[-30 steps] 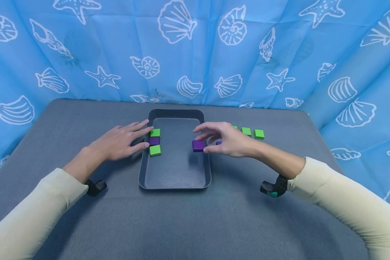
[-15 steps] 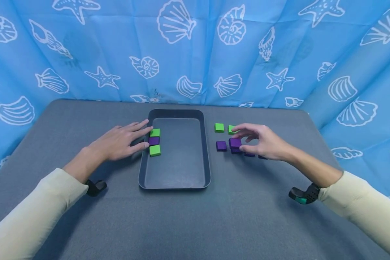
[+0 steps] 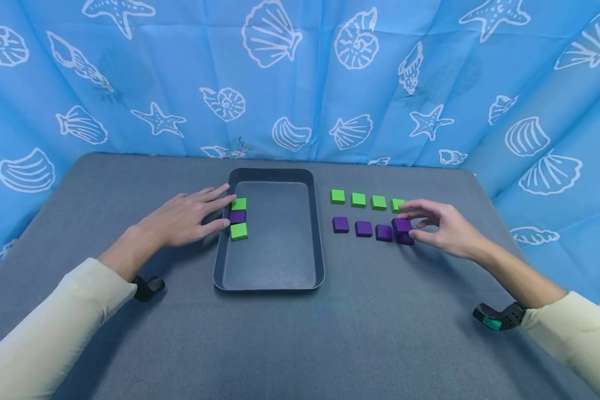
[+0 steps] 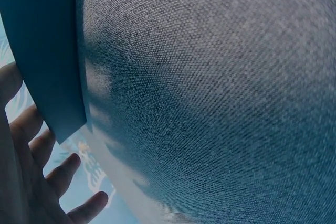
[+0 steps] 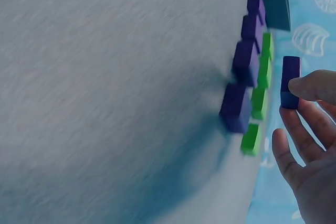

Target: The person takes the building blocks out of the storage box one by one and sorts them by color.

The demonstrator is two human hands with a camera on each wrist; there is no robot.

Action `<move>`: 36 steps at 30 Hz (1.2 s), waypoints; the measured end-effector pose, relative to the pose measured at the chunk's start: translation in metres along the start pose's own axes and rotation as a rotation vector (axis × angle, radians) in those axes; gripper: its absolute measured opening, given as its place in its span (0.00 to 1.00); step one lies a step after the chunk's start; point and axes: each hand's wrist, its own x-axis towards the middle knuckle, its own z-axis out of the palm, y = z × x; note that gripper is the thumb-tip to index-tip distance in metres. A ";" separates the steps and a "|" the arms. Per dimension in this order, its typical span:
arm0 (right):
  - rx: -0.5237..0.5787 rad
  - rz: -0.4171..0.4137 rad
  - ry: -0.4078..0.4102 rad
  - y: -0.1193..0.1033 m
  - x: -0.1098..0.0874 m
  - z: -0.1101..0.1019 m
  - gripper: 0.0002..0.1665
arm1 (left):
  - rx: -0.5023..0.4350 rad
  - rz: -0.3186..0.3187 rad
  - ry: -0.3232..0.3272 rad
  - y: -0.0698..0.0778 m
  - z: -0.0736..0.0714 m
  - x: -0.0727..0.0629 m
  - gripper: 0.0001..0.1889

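Out on the right, your right hand (image 3: pixel 445 225) has a purple block (image 3: pixel 401 224) pinched between thumb and fingertips, lifted clear of the table (image 3: pixel 280 344)! It hangs over the right end of the near row, partly covering the last of four purple blocks (image 3: pixel 363 229) lying there. Just beyond them runs the far row, four green blocks (image 3: pixel 358 200), the rightmost partly behind your fingers.

Across to the left, your left hand (image 3: pixel 182 219) lies at the left rim of the dark tray (image 3: pixel 272 266), fingers stretched and spread, thumb apart, pinching nothing. Its tips sit right by a short column along the tray's left side: far green block (image 3: pixel 239 204), purple middle block (image 3: pixel 238 216), near green block (image 3: pixel 239 231). Whether they touch those blocks, you can't tell from here. And behind it all, the blue shell-print curtain (image 3: pixel 270 111) spans the far side!
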 end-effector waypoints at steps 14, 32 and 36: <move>-0.048 0.079 0.062 0.028 -0.033 -0.013 0.29 | 0.000 -0.005 -0.011 0.000 -0.002 -0.001 0.36; -0.096 0.142 0.048 0.044 -0.044 -0.009 0.31 | -0.002 -0.015 0.002 0.001 0.000 0.000 0.36; -0.093 0.125 0.053 0.046 -0.045 -0.007 0.30 | -0.002 -0.012 0.005 0.001 0.000 -0.001 0.36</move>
